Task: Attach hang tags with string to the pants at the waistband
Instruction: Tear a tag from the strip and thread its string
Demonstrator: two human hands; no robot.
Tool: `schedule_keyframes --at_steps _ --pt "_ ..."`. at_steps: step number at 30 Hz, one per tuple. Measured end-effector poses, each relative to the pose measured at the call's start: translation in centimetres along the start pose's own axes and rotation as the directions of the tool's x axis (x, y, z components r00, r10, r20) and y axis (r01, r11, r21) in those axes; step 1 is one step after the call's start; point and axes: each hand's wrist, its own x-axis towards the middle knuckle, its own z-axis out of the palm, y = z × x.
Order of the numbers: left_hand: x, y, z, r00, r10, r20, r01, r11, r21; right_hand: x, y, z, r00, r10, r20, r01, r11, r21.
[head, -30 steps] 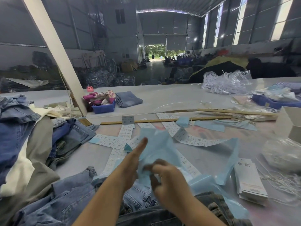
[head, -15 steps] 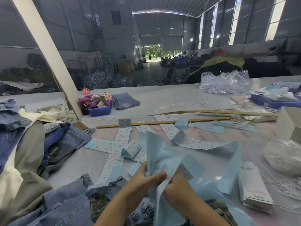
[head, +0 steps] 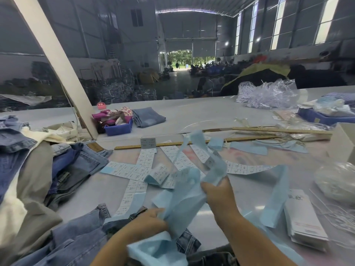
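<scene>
Both hands hold a long pale-blue backing strip [head: 184,194] above the table. My left hand [head: 149,219] grips its lower part near the table's front edge. My right hand [head: 219,191] grips it higher up and to the right, so the strip stretches between them and its upper end rises blurred. Denim pants [head: 80,237] lie under my arms at the front. A stack of white hang tags [head: 303,221] sits at the right, with white strings [head: 334,212] beside it.
White label strips [head: 142,164] are spread over the table's middle, behind them two wooden rulers [head: 172,144]. A heap of jeans and cloth [head: 28,169] fills the left. A blue bin [head: 119,128], folded jeans [head: 148,117], a bag of plastic fasteners [head: 269,95] and a white box [head: 343,141] stand further back.
My hands were close together on the strip. Now they have pulled apart: the left has dropped toward me, the right has moved up and right, drawing the strip out.
</scene>
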Motion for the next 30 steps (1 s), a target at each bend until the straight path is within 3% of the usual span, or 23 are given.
schedule_keyframes --at_steps 1,2,4,6,8,9,11,13,14,16,17,19,21,22,24,26,28,30 --pt "0.3 0.1 0.2 0.994 0.022 -0.104 -0.01 0.993 0.12 -0.2 -0.2 0.3 0.979 -0.203 -0.005 0.198 0.962 -0.186" --pt "0.7 0.1 0.1 0.972 0.053 -0.229 -0.012 0.984 0.178 -0.4 -0.5 0.5 0.916 -0.398 0.049 0.39 0.856 -0.34" --pt "1.4 0.6 -0.5 0.879 0.092 -0.467 -0.057 0.994 0.088 -1.1 -1.4 1.1 0.745 -0.626 0.229 0.63 0.548 -0.55" --pt "2.5 1.3 -1.5 0.75 0.121 -0.651 -0.074 0.992 0.1 -1.9 -2.4 2.0 0.637 -0.689 0.346 0.678 0.288 -0.676" --pt "3.8 2.3 -2.1 0.662 0.1 -0.743 0.074 0.977 0.198 -2.5 -3.0 3.1 0.58 -0.72 0.38 0.657 0.138 -0.741" --pt "4.2 2.8 -2.1 0.649 0.079 -0.757 0.162 0.957 0.239 -2.6 -3.2 3.5 0.57 -0.721 0.393 0.646 0.098 -0.757" --pt "5.0 3.4 -1.4 0.704 0.053 -0.709 0.313 0.872 0.376 -2.6 -3.3 4.1 0.595 -0.68 0.429 0.624 0.054 -0.78" --pt "4.5 3.8 -0.4 0.775 0.018 -0.631 0.324 0.847 0.422 -2.5 -2.5 4.2 0.649 -0.606 0.46 0.598 0.033 -0.801" --pt "4.1 3.7 0.0 0.794 0.025 -0.608 0.239 0.906 0.35 -2.5 -1.8 4.1 0.663 -0.575 0.479 0.6 0.027 -0.8" --pt "2.4 3.4 0.9 0.843 0.056 -0.534 -0.066 0.998 0.001 -2.5 -0.2 4.1 0.681 -0.513 0.523 0.636 0.06 -0.769" --pt "1.8 3.3 1.2 0.869 0.083 -0.487 -0.206 0.957 -0.203 -2.6 0.7 4.2 0.685 -0.473 0.554 0.659 0.078 -0.748" --pt "1.3 2.9 1.8 0.904 0.13 -0.407 -0.354 0.761 -0.544 -2.8 2.2 4.3 0.698 -0.386 0.603 0.695 0.162 -0.7" --pt "1.2 2.8 2.0 0.884 0.122 -0.451 -0.399 0.701 -0.591 -3.1 3.0 4.4 0.659 -0.417 0.626 0.749 0.282 -0.6" --pt "1.2 2.8 1.7 0.853 0.068 -0.518 -0.405 0.713 -0.573 -3.3 2.9 4.4 0.654 -0.43 0.622 0.756 0.402 -0.517" --pt "1.3 2.7 0.4 0.804 -0.018 -0.595 -0.415 0.7 -0.582 -3.4 2.3 4.2 0.686 -0.463 0.561 0.702 0.623 -0.345" --pt "1.1 2.8 -1.3 0.811 -0.033 -0.584 -0.426 0.652 -0.628 -2.9 1.6 3.8 0.758 -0.479 0.442 0.629 0.717 -0.302" --pt "0.9 2.7 -2.6 0.824 0.001 -0.566 -0.429 0.654 -0.623 -1.9 0.7 3.5 0.827 -0.369 0.425 0.514 0.801 -0.307" --pt "0.8 3.1 -3.5 0.84 0.034 -0.542 -0.415 0.683 -0.601 -1.1 0.3 3.5 0.829 -0.196 0.523 0.366 0.899 -0.242"
